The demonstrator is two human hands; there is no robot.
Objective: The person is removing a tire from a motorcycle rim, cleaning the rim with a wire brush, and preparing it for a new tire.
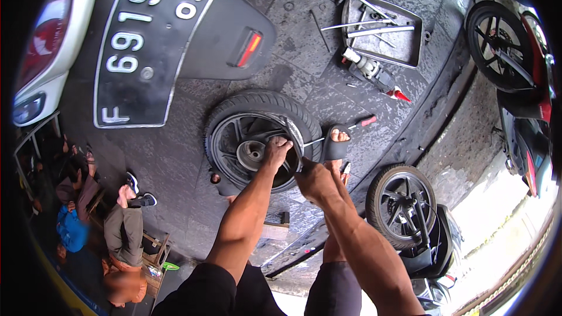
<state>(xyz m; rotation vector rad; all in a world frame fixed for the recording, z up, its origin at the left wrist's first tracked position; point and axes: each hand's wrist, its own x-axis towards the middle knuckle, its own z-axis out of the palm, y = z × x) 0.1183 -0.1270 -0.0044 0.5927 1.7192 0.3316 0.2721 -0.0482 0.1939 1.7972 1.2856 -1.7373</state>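
Between my feet a motorcycle wheel [233, 131] lies flat, its black tire [257, 98] around a dark spoked rim. My left hand [278, 153] is closed, fingers curled over the tire's inner edge at the right of the hub. Just right of it, my right hand [316, 182] is a fist around the end of a slim grey bar that looks like a tire lever; its other end is hard to make out against the tire. A red-handled screwdriver [367, 121] reaches the tire's right side, its shaft partly hidden by my sandaled right foot [337, 140].
A metal tray [417, 41] of tools stands far right, a bottle with a red nozzle [398, 94] beside it. Pliers [346, 173] lie near my right foot. A number plate [137, 52] juts in at upper left. Another wheel [374, 199] is at right; people [124, 240] sit at left.
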